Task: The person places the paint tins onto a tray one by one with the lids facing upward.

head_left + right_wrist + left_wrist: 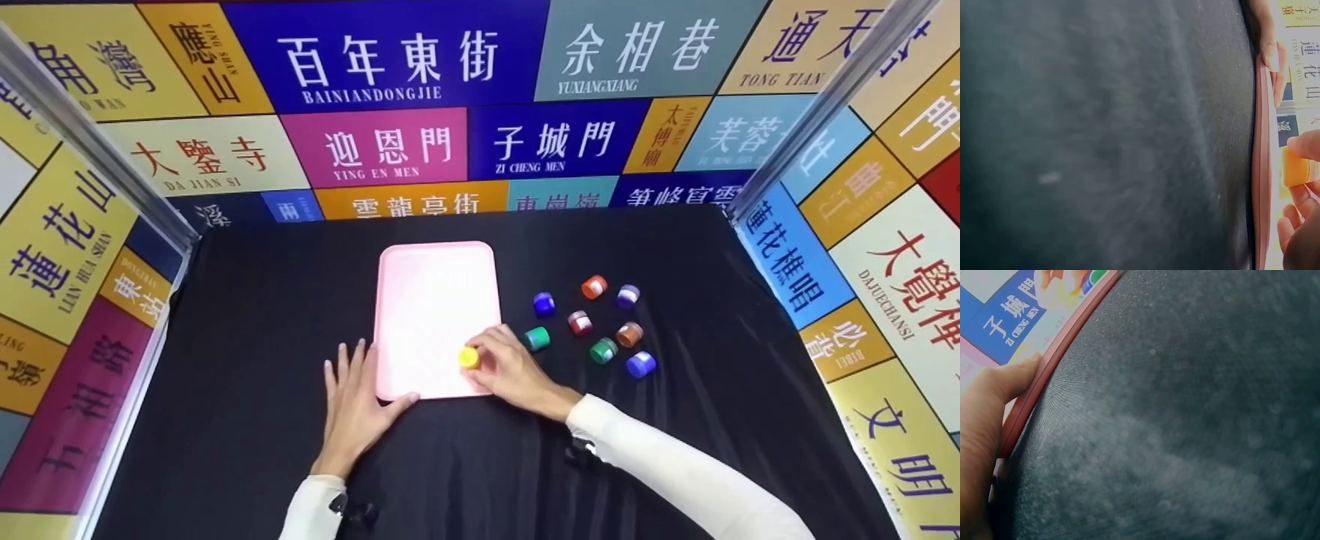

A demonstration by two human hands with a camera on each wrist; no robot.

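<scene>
A pink rectangular tray (435,300) lies on the black cloth. My right hand (517,375) pinches a small yellow-lidded paint jar (469,357) between thumb and fingers, over the tray's near right part. In the right wrist view the jar (1295,167) shows its orange-yellow lid beside the fingers, above the tray rim (1262,169). My left hand (356,412) rests at the tray's near left corner, its fingers stretched along the left side. Its thumb (1019,377) lies on the near rim in the left wrist view.
Several small paint jars lie right of the tray, among them a blue one (544,304), an orange one (594,286), a brown one (629,334) and a green one (537,339) close to my right hand. Panels with printed characters (390,56) enclose the table's back and sides.
</scene>
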